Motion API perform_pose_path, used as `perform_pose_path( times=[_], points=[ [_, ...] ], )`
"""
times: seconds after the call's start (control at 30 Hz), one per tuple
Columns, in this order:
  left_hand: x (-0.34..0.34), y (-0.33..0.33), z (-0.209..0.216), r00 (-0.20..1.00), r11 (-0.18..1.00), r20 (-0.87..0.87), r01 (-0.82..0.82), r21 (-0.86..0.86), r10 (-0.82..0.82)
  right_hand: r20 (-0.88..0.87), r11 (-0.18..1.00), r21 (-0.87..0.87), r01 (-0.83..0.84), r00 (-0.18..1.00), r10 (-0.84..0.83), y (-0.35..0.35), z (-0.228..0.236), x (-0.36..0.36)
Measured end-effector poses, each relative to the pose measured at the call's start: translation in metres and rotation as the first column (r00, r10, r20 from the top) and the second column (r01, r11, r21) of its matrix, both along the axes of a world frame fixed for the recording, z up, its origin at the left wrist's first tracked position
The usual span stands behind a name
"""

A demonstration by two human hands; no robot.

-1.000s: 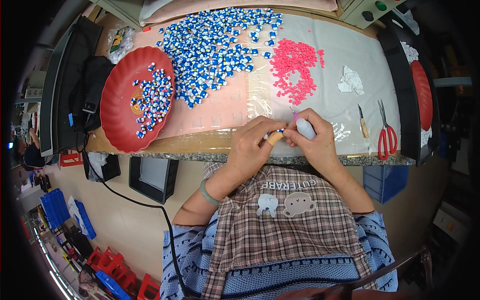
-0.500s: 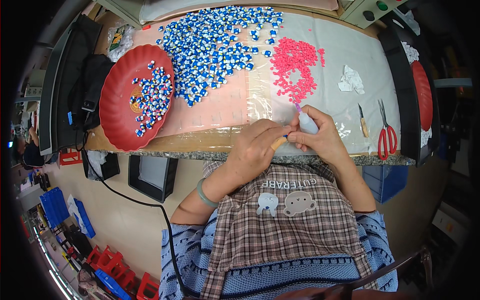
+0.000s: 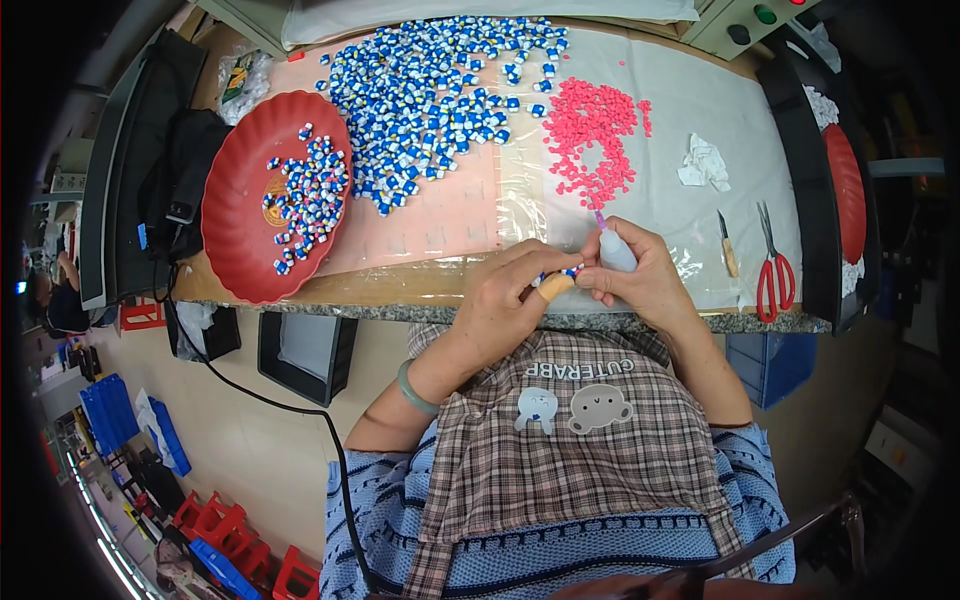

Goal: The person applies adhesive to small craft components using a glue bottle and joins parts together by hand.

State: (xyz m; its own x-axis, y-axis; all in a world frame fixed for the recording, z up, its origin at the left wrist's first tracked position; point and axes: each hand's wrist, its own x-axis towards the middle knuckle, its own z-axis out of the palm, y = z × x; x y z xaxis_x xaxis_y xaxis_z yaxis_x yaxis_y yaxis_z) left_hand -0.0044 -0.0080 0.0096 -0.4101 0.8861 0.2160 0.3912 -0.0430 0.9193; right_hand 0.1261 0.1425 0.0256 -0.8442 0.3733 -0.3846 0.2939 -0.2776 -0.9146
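Note:
My left hand (image 3: 510, 300) and my right hand (image 3: 645, 280) meet at the table's front edge. The left fingertips pinch a small blue-and-white piece (image 3: 565, 272); a tan cot covers one finger. My right hand grips a small white squeeze bottle (image 3: 615, 250) with a pink nozzle, held upright close to the piece. A heap of blue-and-white pieces (image 3: 440, 90) lies further back on the table. A pile of small pink pieces (image 3: 595, 125) lies just beyond my hands.
A red plate (image 3: 235, 250) at the left holds more blue-and-white pieces. Red-handled scissors (image 3: 772, 265) and a small knife (image 3: 727, 250) lie at the right, near a crumpled white wrapper (image 3: 705, 165). A black tray (image 3: 800, 180) stands at the right edge.
Both hands stay together at the front edge; the fingers and the bottle have shifted only slightly.

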Motion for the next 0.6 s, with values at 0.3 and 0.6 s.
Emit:
perform_pose_path(
  times=[0.3,0.6],
  points=[
    [0.005,0.000,0.000,1.000,0.998,0.007,0.005,0.056,-0.005,0.009,1.000,-0.013,-0.002,1.000,0.003,-0.002,0.000,0.001],
    [-0.016,0.002,-0.010,0.319,0.997,0.945,-0.018,0.080,-0.070,-0.154,0.992,-0.070,0.107,0.981,-0.116,0.002,0.001,-0.001]
  ],
)
